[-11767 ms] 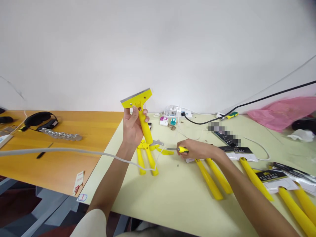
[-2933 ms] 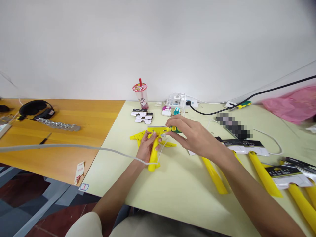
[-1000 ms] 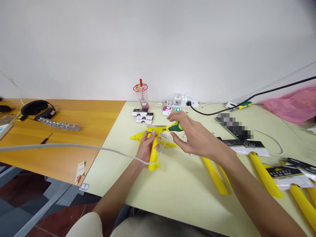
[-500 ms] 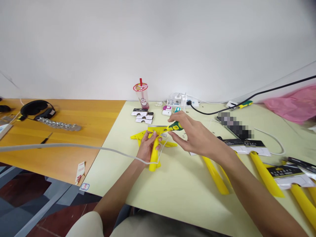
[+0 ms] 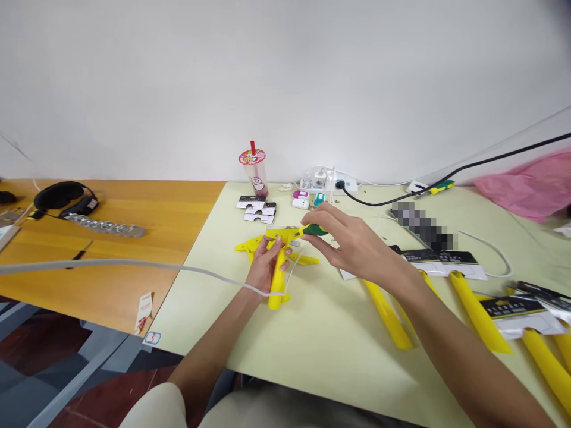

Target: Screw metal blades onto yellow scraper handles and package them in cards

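Note:
My left hand [image 5: 264, 267] is wrapped round the thick handle of a yellow scraper [image 5: 277, 284], which has a thin metal strip along its far edge. Closed over a green-and-yellow screwdriver [image 5: 314, 229], my right hand [image 5: 345, 238] points the tool leftward at the scraper's head. Whether the tip sits in a screw is too small to tell. More yellow scraper parts [image 5: 307, 260] lie under and beside my left hand. A pale cable [image 5: 232, 280] hangs across the view in front of the handle.
Several carded yellow scrapers [image 5: 479, 315] lie at the right. Behind stand a drink cup [image 5: 256, 175] and a power strip [image 5: 328, 181]. Black-and-white cards [image 5: 259, 211] lie before the cup. A phone [image 5: 422, 226] is at the back right; a headset [image 5: 66, 199] rests on the orange table.
The fingers of my right hand have closed more tightly round the screwdriver handle, with the thumb nearer the forefinger. My left hand and the scraper have stayed put.

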{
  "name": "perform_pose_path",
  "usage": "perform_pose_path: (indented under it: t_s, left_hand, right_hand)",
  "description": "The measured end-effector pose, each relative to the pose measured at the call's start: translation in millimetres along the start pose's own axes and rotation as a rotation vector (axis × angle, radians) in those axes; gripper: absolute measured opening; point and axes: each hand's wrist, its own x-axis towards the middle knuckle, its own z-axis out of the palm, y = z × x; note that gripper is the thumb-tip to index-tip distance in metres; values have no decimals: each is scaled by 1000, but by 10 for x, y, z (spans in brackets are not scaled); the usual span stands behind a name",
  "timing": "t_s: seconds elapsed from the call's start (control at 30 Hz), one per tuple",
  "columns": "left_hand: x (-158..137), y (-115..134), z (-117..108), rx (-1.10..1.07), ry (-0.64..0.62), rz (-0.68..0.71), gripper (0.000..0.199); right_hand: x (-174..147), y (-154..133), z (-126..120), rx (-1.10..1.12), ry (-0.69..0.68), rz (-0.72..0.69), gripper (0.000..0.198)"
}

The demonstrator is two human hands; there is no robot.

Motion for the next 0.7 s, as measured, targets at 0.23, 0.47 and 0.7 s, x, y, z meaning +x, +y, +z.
perform_pose_path:
  t_s: [0.23, 0.47, 0.7]
  left_hand:
    - [1, -17, -17, 1, 6, -10, 51]
    - [6, -14, -16, -1, 16, -13, 49]
    - [12, 3, -9, -30, 17, 6, 49]
  right_hand:
    - [12, 40, 68, -120, 138, 54, 23]
    - [6, 12, -60, 18, -15, 146, 42]
    - [-22, 27, -31, 216, -63, 72, 45]
